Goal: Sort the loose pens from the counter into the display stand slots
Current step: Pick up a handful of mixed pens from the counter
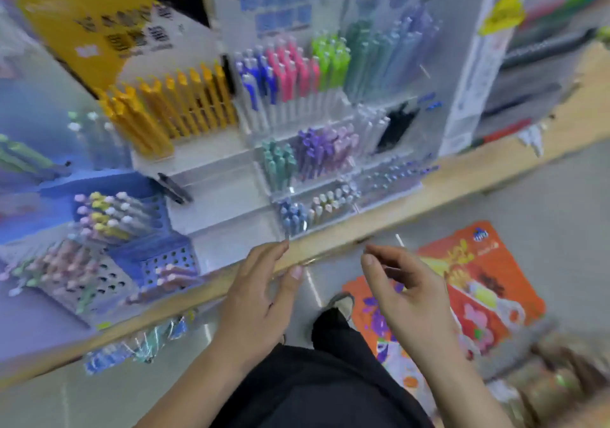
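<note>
My left hand (pixel 260 295) lays straight fingers (pixel 275 252) on the tabletop (pixel 478 177) edge, display stand (pixel 211 163) at twelve o'clock; my right hand (pixel 407 292) hovers, fingers (pixel 392 257) loosely curled, empty.

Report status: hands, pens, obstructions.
Left hand open, at counter edge. Right hand loosely curled, apparently empty. Display stand slots stocked; blur, no loose pen made out.

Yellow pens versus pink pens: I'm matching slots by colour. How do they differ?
The yellow pens sit in the left white stand; the pink pens sit further right, between blue pens and green pens. The yellow pens look yellow all along; the pink pens have white lower barrels. Both groups stand tilted in slots.
</note>
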### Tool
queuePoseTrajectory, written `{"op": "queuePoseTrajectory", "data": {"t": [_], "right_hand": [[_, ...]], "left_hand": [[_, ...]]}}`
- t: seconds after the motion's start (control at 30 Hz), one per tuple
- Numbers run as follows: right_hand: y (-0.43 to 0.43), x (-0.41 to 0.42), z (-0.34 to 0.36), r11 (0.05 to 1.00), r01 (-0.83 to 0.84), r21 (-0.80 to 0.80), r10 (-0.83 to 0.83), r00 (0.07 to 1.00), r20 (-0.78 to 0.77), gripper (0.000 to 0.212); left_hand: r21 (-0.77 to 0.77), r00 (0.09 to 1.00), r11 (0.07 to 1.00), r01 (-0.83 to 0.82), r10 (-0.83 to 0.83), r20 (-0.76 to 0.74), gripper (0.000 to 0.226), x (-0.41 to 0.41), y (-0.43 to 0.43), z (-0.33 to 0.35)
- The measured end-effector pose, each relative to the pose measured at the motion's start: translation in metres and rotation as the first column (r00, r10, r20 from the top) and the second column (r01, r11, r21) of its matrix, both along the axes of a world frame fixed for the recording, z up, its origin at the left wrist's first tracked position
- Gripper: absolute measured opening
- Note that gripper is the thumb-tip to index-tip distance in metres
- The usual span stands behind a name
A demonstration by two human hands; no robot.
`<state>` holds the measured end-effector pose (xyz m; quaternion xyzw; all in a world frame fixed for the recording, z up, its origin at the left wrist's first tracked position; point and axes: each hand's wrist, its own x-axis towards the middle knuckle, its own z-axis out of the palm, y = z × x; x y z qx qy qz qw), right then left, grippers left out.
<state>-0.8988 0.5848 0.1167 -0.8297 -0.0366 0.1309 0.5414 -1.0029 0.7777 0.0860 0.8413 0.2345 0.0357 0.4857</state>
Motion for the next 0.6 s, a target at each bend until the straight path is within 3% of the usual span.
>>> {"op": "queuePoseTrajectory", "data": {"t": [0.27,0.4,0.6], "right_hand": [[-0.133,-0.032,-0.012,0.949,0.311,-0.041,-0.312,0.95,-0.003,0.025],[-0.208,-0.037,-0.01,0.897,0.443,-0.001,-0.442,0.894,-0.074,0.042],[-0.306,-0.029,-0.008,0.808,0.588,0.029,-0.583,0.806,-0.099,0.032]], "left_hand": [[0.034,0.946,0.945,0.324,-0.324,-0.007,0.048,0.047,-0.088,-0.003],[0.049,0.893,0.891,0.45,-0.449,-0.038,0.062,0.079,-0.158,-0.008],[0.051,0.814,0.812,0.581,-0.581,-0.006,0.069,0.143,-0.269,-0.011]]}}
